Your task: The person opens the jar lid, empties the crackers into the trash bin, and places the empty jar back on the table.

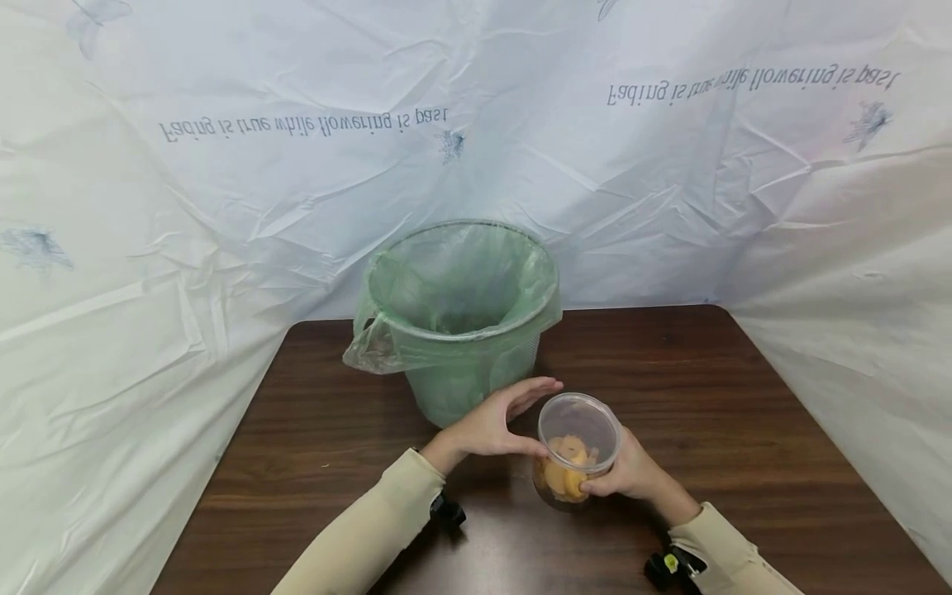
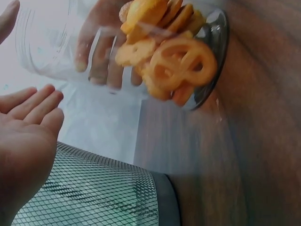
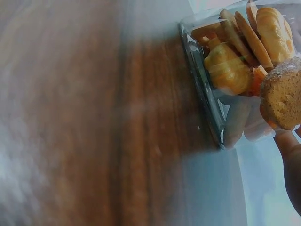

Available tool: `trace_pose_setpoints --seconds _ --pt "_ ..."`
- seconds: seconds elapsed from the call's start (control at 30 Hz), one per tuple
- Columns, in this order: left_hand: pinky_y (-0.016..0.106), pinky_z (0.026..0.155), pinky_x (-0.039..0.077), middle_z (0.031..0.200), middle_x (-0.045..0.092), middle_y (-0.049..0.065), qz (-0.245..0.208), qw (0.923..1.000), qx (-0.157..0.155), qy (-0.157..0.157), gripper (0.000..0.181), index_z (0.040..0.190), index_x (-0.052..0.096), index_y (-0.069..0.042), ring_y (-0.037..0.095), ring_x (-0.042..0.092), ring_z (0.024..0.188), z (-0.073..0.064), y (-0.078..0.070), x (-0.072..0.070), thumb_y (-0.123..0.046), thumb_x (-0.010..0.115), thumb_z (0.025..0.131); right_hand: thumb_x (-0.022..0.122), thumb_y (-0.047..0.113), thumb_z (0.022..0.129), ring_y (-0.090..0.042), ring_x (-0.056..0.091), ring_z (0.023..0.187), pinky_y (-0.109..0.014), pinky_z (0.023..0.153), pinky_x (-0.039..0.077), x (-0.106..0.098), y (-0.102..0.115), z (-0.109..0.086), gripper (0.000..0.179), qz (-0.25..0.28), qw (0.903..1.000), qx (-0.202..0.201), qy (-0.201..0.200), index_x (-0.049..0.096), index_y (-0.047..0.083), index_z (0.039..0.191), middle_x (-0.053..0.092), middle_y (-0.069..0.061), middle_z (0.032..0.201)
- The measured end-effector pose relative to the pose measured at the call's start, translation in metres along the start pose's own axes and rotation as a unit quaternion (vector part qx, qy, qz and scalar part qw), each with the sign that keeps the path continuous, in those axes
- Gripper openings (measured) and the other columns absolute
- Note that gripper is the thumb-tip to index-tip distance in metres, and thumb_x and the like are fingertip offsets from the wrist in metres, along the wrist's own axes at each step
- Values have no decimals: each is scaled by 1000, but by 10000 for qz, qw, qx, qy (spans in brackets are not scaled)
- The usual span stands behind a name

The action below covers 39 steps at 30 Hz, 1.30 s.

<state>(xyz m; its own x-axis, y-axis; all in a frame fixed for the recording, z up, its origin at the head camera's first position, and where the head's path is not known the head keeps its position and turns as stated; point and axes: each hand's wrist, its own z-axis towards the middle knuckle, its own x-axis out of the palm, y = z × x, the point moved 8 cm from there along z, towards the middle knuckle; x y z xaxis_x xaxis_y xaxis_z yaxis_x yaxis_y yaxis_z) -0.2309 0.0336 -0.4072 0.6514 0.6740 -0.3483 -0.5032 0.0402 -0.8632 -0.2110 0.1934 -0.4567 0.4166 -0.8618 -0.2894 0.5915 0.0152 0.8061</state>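
A clear plastic jar, partly filled with golden cookies, is tilted over the table. My right hand grips its side, the thumb on the near face and the fingers wrapped round behind. Through the clear wall, the left wrist view shows those fingers and a pretzel-shaped cookie. On the jar's left, my left hand is spread with thumb and fingers apart near the rim, holding nothing. A brown, grainy cookie shows among paler ones in the right wrist view.
A mesh bin lined with a green translucent bag stands behind my left hand on the dark wooden table. White printed sheeting hangs behind the table and along both sides.
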Motion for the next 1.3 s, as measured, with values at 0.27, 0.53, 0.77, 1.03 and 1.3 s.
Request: trace_pose_setpoints --seconds 0.27,0.53,0.77,1.03,1.3 --pt "49 115 27 151 38 22 -135 9988 119 449 86 149 29 1 26 34 143 4 8 -6 6 77 77 90 2 55 -21 55 118 -21 100 42 1 0 2 110 51 10000 23 17 30 -4 146 49 -35 128" --pt "49 115 27 151 38 22 -351 9963 70 777 87 149 29 4 25 34 144 8 10 -7 9 77 76 90 2 56 -19 56 118 -21 100 42 2 -3 1 108 116 9998 172 57 30 -4 146 50 -34 128" --pt "51 115 26 152 35 25 -677 9917 168 1080 86 147 27 9 35 31 144 11 11 -9 12 75 76 92 6 56 -18 56 118 -20 101 41 2 -6 1 107 -44 9999 131 42 33 -5 144 52 -31 128" --pt "44 116 29 152 35 25 -809 9901 177 1132 90 148 28 6 29 33 144 10 11 -7 13 77 73 92 6 56 -21 56 118 -21 101 42 2 -6 2 108 -98 9999 71 102 32 -4 146 51 -32 129" --pt "39 115 31 151 37 22 -752 9916 102 1048 90 148 30 4 25 36 142 11 11 -3 12 78 73 91 3 56 -19 54 121 -21 100 42 1 -5 3 112 -49 9999 71 83 28 -4 148 47 -34 132"
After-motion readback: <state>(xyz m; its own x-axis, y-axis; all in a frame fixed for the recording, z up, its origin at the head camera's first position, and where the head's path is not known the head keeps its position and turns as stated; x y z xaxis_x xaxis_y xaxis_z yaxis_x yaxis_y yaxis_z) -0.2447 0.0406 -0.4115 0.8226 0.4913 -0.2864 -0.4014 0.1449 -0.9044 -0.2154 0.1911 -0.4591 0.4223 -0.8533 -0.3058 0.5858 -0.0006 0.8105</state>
